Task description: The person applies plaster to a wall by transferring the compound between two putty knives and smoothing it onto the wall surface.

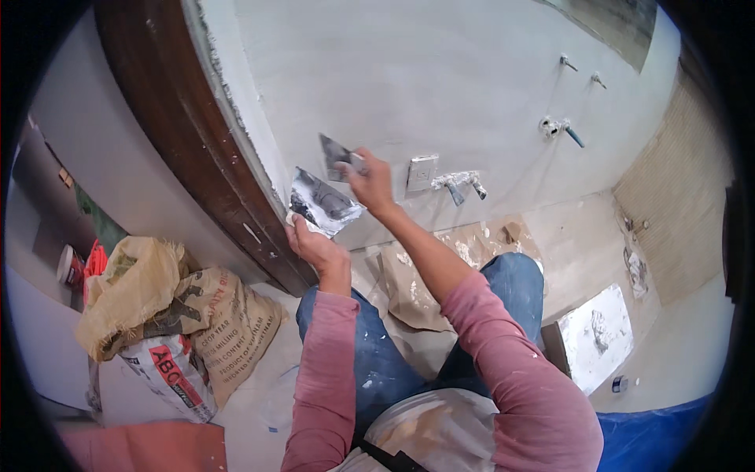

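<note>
My left hand (318, 250) is closed on a broad metal putty knife (321, 201) whose blade is smeared with white paste. Just above and to the right, my right hand (370, 181) grips a second, smaller putty knife (336, 153), its grey blade pointing up and left. A gap shows between the two blades. Both tools are in front of the pale grey wall (409, 71), near the white-plastered edge beside a dark wooden door frame (204, 141). My fingers hide most of both handles.
A wall socket (422, 171) and pipe stubs (456, 193) sit right of my hands. Brown paper (417, 291) spattered white lies by my knees. A paste-covered board (598, 338) stands at right; woven sacks (236, 330) slump at left. Blue sheeting (661, 440) lies at lower right.
</note>
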### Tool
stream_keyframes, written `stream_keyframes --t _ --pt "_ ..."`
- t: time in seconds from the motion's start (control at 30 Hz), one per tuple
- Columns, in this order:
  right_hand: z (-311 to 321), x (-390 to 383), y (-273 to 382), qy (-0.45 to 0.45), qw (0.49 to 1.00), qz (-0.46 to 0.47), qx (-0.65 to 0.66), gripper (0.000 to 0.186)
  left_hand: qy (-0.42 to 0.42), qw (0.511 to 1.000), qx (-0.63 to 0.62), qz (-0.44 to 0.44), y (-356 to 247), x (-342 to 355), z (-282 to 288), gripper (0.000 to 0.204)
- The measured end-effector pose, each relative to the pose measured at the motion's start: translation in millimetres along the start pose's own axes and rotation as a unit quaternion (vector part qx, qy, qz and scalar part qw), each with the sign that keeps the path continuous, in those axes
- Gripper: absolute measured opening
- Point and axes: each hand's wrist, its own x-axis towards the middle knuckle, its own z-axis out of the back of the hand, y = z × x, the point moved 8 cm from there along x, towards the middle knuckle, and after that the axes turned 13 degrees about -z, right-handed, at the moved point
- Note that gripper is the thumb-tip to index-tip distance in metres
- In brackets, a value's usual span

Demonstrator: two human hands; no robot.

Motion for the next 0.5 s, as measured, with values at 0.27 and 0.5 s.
stream_keyframes --t 0.27,0.5 --pt "32 35 -1 -0.042 0.99 0.051 -0.128 0.032 -0.007 1.0 -0.016 0.005 -12 2 1 0.045" --pt "139 75 -37 -0.089 0.976 0.014 -0.196 0.037 -0.007 0.999 -0.038 0.015 -11 2 2 0.038"
